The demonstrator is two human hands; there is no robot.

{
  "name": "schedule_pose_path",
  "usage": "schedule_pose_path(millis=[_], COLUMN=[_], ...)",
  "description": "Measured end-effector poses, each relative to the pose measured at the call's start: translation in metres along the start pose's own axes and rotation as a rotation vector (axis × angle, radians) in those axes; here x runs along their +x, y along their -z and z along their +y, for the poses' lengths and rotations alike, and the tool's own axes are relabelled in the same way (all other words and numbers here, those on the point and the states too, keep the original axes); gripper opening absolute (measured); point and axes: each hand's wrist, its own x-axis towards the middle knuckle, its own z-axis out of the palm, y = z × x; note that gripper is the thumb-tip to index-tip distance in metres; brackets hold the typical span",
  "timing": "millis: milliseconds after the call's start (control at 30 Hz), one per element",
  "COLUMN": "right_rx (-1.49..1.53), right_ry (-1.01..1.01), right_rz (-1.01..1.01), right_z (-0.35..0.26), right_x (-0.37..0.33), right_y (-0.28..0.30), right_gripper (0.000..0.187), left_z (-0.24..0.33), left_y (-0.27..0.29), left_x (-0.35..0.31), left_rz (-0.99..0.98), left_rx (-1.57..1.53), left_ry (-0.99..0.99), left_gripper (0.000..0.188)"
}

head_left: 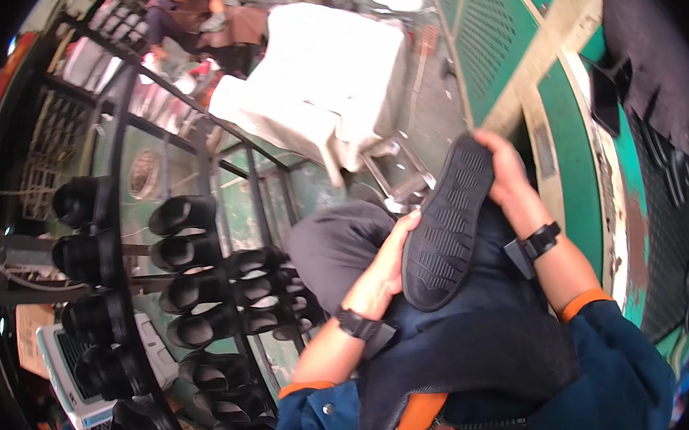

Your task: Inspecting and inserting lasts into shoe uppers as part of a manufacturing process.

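A black shoe (450, 226) is held over my lap, slanted, with its ridged sole facing up toward me. My left hand (395, 253) grips its lower left edge, and my right hand (507, 166) holds the upper right end, fingers curled behind it. The upper of the shoe is hidden beneath the sole. On each wrist sits a black strap, the left strap (364, 328) and the right strap (537, 246). A dark apron (464, 360) covers my front.
At my left, a black metal rack (142, 315) carries rows of black shoes (188, 251). Ahead stands a white-covered piece (316, 78). Green machine panels (488, 26) rise at the right, with a dark cloth (658, 56) hanging there. Another person (188, 20) sits far left.
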Motion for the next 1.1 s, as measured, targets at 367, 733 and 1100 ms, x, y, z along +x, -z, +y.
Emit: schedule_pose_path(millis=[367, 733, 1100], right_rx=[-0.097, -0.504, -0.680], right_ry=[-0.237, 0.171, 0.537], right_rz=[-0.205, -0.511, -0.601], right_z=[0.088, 0.089, 0.077], right_x=[0.058, 0.076, 0.049], right_y=[0.029, 0.012, -0.025], right_gripper=[0.027, 0.030, 0.032], left_z=[0.018, 0.074, 0.064], left_y=[0.044, 0.062, 0.036], left_x=[0.023, 0.135, 0.088], left_rz=[0.340, 0.237, 0.335], left_rx=[0.389, 0.203, 0.439], left_ry=[-0.109, 0.084, -0.400], left_gripper=[0.072, 0.041, 0.049])
